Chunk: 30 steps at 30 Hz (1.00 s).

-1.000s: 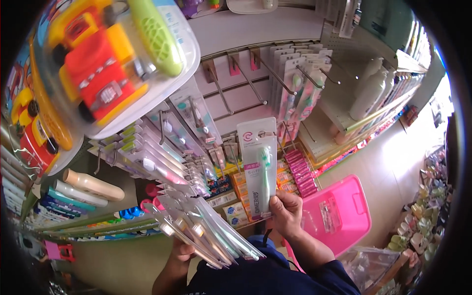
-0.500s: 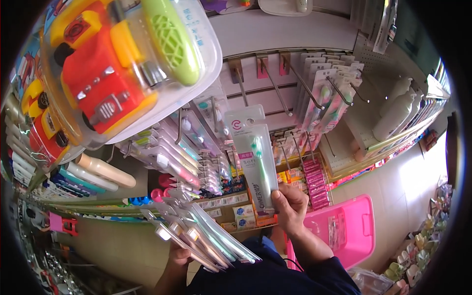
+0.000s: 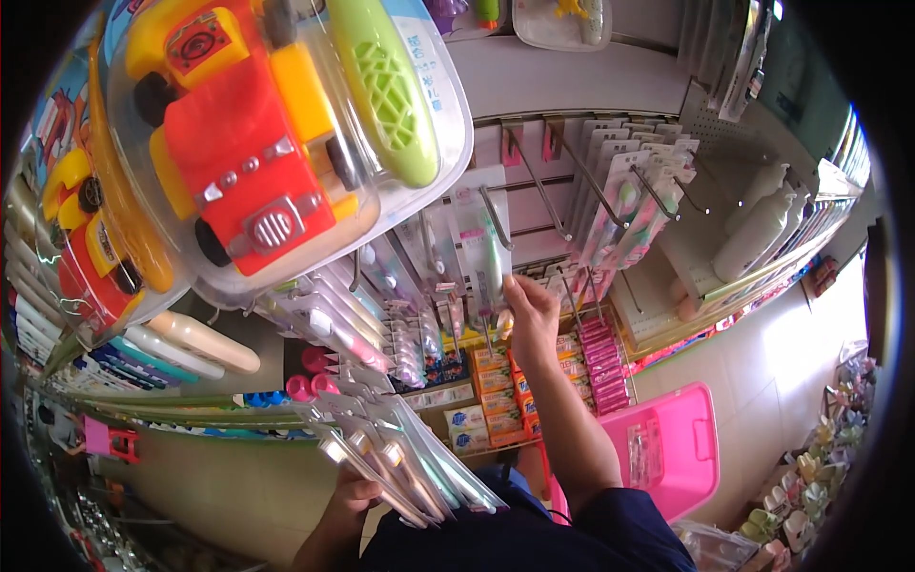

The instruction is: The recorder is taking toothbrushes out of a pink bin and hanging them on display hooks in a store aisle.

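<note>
We pinch a toothbrush pack [image 3: 479, 250] by its near end in our right hand [image 3: 532, 315], long axis running far beside a hook [image 3: 493, 217], our left hand [image 3: 355, 493] holding fanned packs [image 3: 412, 459].

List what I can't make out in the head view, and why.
In the head view:
- Left hand: most fingers, behind the bundle of toothbrush packs.
- Right hand: its exact grip on the green-handled toothbrush pack, too small to tell.
- Pink bin: partly behind the right forearm.
- Toy truck pack: top cut off by the upper edge.
</note>
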{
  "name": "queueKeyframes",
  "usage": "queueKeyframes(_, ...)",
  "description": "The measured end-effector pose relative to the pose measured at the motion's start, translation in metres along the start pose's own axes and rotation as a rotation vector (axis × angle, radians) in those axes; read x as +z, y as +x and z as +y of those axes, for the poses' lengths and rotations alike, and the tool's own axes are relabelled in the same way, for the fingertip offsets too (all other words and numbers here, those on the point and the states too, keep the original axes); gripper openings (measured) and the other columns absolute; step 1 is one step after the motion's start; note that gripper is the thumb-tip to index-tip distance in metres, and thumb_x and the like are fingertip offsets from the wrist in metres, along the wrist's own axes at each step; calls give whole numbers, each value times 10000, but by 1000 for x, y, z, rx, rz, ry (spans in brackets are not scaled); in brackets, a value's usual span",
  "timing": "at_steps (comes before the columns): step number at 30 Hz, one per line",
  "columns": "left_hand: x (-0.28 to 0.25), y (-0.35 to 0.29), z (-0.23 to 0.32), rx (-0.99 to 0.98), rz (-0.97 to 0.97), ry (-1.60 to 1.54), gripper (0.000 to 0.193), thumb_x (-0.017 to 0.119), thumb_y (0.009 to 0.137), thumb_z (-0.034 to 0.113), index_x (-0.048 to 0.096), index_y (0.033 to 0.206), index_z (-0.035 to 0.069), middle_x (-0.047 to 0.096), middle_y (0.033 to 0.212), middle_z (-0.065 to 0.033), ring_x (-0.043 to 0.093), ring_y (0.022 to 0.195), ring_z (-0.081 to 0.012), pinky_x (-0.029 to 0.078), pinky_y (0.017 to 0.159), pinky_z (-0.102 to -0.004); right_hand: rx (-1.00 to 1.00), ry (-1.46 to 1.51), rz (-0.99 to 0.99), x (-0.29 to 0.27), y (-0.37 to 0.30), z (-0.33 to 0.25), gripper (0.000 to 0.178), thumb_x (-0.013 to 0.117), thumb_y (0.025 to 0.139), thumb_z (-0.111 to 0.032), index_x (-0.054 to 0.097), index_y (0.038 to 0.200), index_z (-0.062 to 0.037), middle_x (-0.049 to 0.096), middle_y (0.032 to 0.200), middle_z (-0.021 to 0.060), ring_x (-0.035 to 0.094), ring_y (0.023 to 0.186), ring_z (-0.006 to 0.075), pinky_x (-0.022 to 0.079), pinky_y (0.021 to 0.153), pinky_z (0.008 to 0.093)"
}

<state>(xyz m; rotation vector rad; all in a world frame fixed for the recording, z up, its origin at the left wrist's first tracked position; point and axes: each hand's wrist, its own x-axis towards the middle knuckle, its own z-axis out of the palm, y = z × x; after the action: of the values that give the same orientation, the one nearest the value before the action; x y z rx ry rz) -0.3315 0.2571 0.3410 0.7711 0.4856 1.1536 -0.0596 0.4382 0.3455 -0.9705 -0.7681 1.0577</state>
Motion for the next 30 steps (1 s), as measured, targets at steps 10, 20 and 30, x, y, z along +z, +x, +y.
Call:
queueKeyframes(10, 14, -6, 9, -21, -34, 69, 848, 734, 669, 129, 357, 1425, 48, 505, 1328, -140, 452, 1289, -312, 376, 1069, -482, -187, -107, 36, 12, 55, 25, 159, 642, 917, -105, 683, 990, 30, 658, 831, 4, 548, 709, 40, 416, 638, 199)
queueKeyframes(20, 43, 23, 14, 11, -9, 6, 743, 672, 720, 169, 380, 1374, -30, 545, 1254, -217, 592, 1128, -333, 501, 972, -465, 38, -108, -810, -39, -127, -63, 405, 608, 955, -347, 637, 1005, 54, 649, 902, 107, 593, 809, 170, 462, 724, 296)
queueKeyframes(30, 45, 27, 8, 29, -70, -260, 666, 630, 792, 95, 358, 1388, -23, 516, 1280, -225, 588, 1134, -348, 518, 947, -495, 252, 14, -483, -51, -158, -68, 263, 591, 976, -190, 662, 957, 62, 590, 783, 7, 496, 681, 58, 388, 582, 238)
